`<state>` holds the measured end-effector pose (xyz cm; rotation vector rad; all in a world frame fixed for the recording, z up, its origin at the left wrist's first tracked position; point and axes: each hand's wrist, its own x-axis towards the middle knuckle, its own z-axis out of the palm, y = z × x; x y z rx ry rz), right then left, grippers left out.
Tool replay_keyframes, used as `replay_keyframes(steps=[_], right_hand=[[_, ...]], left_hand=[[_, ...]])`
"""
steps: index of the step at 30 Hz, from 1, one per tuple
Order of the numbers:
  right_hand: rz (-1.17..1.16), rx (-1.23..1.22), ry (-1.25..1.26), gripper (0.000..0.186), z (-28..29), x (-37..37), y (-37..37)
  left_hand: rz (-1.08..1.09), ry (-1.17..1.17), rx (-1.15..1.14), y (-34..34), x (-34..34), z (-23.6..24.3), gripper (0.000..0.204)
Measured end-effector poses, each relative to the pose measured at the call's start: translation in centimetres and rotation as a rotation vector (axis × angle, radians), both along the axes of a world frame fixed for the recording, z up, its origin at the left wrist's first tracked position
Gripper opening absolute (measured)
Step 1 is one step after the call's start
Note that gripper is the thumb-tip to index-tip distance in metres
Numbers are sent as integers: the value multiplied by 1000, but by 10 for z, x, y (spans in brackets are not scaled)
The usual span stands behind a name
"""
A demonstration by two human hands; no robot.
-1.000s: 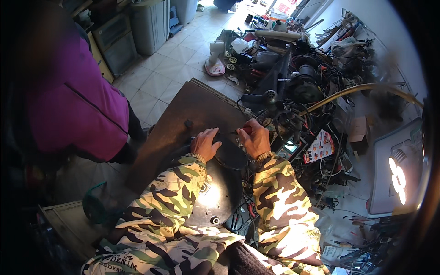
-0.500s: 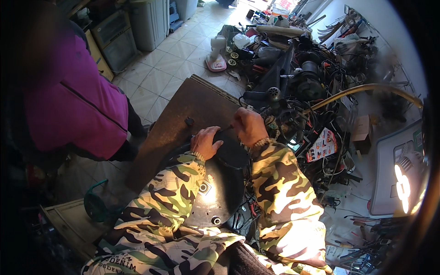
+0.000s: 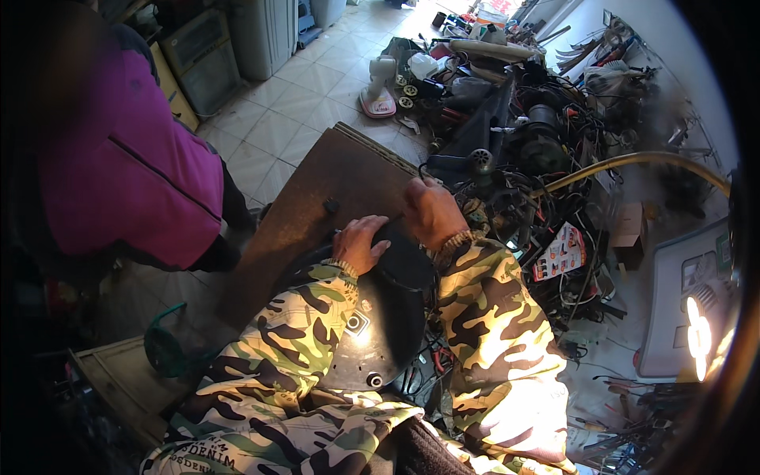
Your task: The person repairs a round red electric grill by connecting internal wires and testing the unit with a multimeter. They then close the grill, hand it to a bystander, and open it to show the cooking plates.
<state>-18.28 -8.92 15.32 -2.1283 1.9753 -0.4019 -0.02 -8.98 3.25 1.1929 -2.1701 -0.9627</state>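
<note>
My left hand (image 3: 360,241), fingers curled and thumb apart, holds a dark upper piece (image 3: 408,265) on a round black object (image 3: 380,340). Light glares on the round object, which has small holes and fittings and lies between my camouflage sleeves. My right hand (image 3: 431,214) is closed, just above and right of my left hand; the red-handled tool seen in it earlier is mostly hidden by the fingers now. Both hands are over a worn brown board (image 3: 305,190), where a small black block (image 3: 330,206) sits.
A person in purple (image 3: 134,190) stands at my left. A heap of cables and parts (image 3: 538,134) fills the right, with a yellow curved tube (image 3: 633,154) and lit lamp (image 3: 698,336). A cream box (image 3: 127,380) sits lower left; tiled floor (image 3: 277,111) lies beyond the board.
My right hand has moved up and away from me and turned, hiding the red handle. My left hand has shifted slightly up and right on the dark piece.
</note>
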Motion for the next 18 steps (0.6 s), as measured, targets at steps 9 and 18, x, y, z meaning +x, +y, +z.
replay_keyframes(steps=[9, 18], right_hand=[[-102, 125, 76, 13, 14, 15, -7], [-66, -9, 180, 27, 4, 9, 3]], left_hand=[[49, -2, 8, 1, 1, -2, 58], [28, 11, -6, 0, 1, -9, 61]])
